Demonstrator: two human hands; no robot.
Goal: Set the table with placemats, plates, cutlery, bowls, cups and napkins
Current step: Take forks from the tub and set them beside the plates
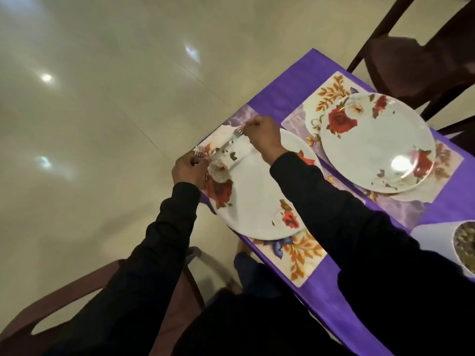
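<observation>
Nearest the camera, two black sleeves were seen reaching out over a purple-covered worktop (334, 301), with a brown chair (33, 314) down below the left arm. Under the right forearm a floral placemat (300, 255) was laid out, and a white plate with red roses (257, 199) was sat on it, pretty much between the two hands. Off to the right of the right arm, a white container (437, 242) with something dark and speckled inside was partly cut off by the frame edge, so not much could be made out there.

The left hand (189, 169) was curled tight around a bunch of forks (198, 151), tines poking out past the knuckles, right at the plate's left rim. The right hand (259, 134) was closed into a pinch on a single fork (237, 132) at the plate's far edge, tines pointing left. Whether that fork was touching the placemat couldn't really be told, it was blurred.

Further out, beyond the right hand and to its right, a second rose plate (377, 145) was resting on a second placemat (331, 88). Past that, a dark chair (411, 57) was pulled up at the far side. Glossy floor tiles (102, 98) were spread out left of the left hand.
</observation>
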